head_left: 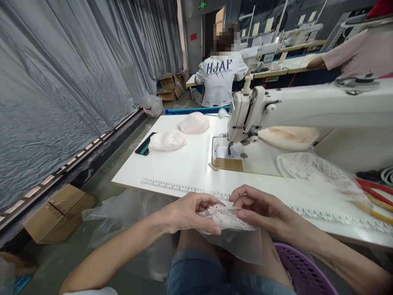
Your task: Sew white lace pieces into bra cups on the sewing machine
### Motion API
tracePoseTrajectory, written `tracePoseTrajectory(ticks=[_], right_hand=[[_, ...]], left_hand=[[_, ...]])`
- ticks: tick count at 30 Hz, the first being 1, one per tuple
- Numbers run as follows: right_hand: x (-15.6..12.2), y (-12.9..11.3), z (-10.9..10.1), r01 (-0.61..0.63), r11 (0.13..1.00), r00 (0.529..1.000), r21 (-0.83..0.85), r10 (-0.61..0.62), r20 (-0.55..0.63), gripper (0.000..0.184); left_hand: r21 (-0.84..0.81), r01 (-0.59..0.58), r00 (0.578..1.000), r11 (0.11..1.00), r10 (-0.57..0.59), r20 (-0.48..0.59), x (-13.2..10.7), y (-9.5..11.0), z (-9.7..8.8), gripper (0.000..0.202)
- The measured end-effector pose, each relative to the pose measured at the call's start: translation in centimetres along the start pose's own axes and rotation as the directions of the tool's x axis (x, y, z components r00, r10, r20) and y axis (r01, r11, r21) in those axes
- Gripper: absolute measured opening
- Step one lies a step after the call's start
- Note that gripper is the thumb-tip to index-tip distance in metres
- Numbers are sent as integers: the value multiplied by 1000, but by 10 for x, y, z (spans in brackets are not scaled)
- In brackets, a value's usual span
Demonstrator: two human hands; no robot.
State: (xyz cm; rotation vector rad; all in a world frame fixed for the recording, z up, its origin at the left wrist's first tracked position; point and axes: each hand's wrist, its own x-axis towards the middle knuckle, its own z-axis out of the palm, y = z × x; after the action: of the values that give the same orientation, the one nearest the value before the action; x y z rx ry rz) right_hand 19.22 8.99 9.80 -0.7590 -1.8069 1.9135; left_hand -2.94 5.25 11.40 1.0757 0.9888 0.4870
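Between my two hands, over my lap at the table's front edge, is a piece of white lace fabric (pixel 229 217) with a sheer part (pixel 245 246) hanging below it. My left hand (pixel 196 213) grips its left side, thumb on top and fingers curled behind. On the right side, my right hand (pixel 258 209) pinches the lace between thumb and bent fingers. Beyond my hands stands a white sewing machine (pixel 245 114), its needle area over a metal plate. Two pale padded lace cups (pixel 167 141) lie on the table left of the machine.
A white sewing table (pixel 184 164) carries a printed ruler along its front edge. More lace pieces (pixel 319 172) and red and yellow cords (pixel 374 192) lie at right. A purple basket (pixel 303 270) stands beside my legs, a cardboard box (pixel 58 213) on the floor. Two people sit ahead.
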Motion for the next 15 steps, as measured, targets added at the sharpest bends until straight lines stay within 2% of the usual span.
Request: tracePoseTrajectory(ticks=[3, 7, 11, 15], right_hand=[[-14, 13, 7, -24, 998, 999, -58, 26, 29, 28], [-29, 28, 14, -50, 986, 996, -157, 60, 62, 29], [-38, 36, 21, -102, 964, 989, -245, 126, 80, 33], [-40, 45, 28, -154, 961, 981, -229, 177, 82, 40]], left_hand=[[-65, 58, 998, 996, -57, 29, 0, -29, 14, 35], [-137, 42, 998, 990, -49, -50, 5, -60, 29, 39], [-143, 65, 992, 988, -79, -95, 4, -70, 38, 38], [-68, 75, 985, 995, -84, -148, 2, -71, 39, 32]])
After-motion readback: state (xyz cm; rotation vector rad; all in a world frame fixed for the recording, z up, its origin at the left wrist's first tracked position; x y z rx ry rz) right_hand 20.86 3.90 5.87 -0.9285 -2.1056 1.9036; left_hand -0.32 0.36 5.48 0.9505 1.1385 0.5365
